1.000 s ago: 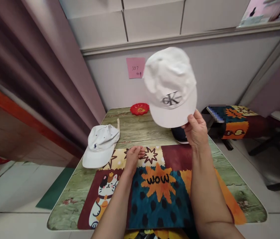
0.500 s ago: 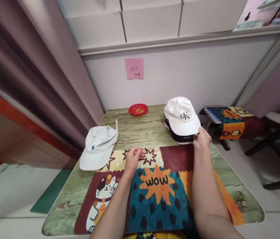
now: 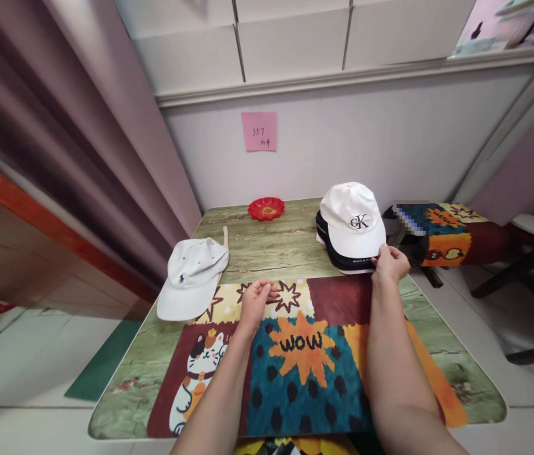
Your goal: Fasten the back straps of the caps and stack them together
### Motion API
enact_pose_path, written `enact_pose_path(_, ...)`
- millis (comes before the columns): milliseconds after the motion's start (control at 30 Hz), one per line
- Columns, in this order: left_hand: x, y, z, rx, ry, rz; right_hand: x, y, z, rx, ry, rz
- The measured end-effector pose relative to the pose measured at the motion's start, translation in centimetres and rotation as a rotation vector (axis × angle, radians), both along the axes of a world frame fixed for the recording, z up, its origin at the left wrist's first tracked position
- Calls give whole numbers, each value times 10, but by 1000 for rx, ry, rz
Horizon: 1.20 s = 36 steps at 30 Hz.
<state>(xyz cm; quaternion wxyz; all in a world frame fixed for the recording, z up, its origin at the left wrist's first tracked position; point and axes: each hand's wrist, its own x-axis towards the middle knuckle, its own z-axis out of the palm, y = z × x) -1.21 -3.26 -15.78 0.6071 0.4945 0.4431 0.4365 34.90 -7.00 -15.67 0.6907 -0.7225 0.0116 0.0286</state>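
Observation:
A white cap with a GK-like logo tops a stack of caps at the table's right rear. Beneath it show black caps and a pale edge. My right hand pinches the top cap's brim at its right front corner. My left hand hovers or rests over the mat's yellow part, fingers curled together with thumb against them; nothing shows in it. Another white cap with a small dark blue emblem lies at the left, brim toward the front left, its strap sticking up behind.
A colourful mat covers the front of the wood-patterned table. A red scalloped dish stands at the back. Behind is a wall with a pink note; a curtain hangs at the left. A stool with a patterned cover stands right.
The top white cap has shifted slightly to the right on the stack, with my right hand at its brim. My left hand has hardly moved. The view has shifted a little.

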Motion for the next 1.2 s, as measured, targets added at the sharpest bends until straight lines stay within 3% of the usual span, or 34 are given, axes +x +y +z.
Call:
enact_pose_path(100,1,0,0,3,-10,-2,-3,-4,9,-124,-160,-68)
enact_pose_path(167,1,-1,-1,6,-9,-1,-8,-4,16,-231,-395,-62)
enact_pose_path(300,1,-1,-1,11,0,0,-27,3,19,-461,-779,168)
enact_pose_path(400,0,-2,0,12,0,-3,-40,5,15,-589,-766,318)
enact_pose_path(567,0,-4,2,26,17,-8,-48,1,15,-665,-645,357)
enact_pose_path(733,-1,-7,6,58,65,40,-45,-5,29,-610,-647,360)
enact_pose_path(833,-15,-2,14,121,116,188,-40,-10,42,-434,-690,211)
enact_pose_path(900,-32,6,24,203,192,362,-39,-12,52,-286,-704,182)
enact_pose_path(1000,-67,22,42,450,485,697,-49,-10,65,-101,-640,290)
enact_pose_path(1067,-88,33,54,573,708,855,-62,-7,72,-12,-610,383)
enact_pose_path(1133,-103,45,61,564,871,912,-78,-3,78,30,-609,464)
enact_pose_path(1200,-112,55,63,504,983,887,-93,-1,84,26,-624,534)
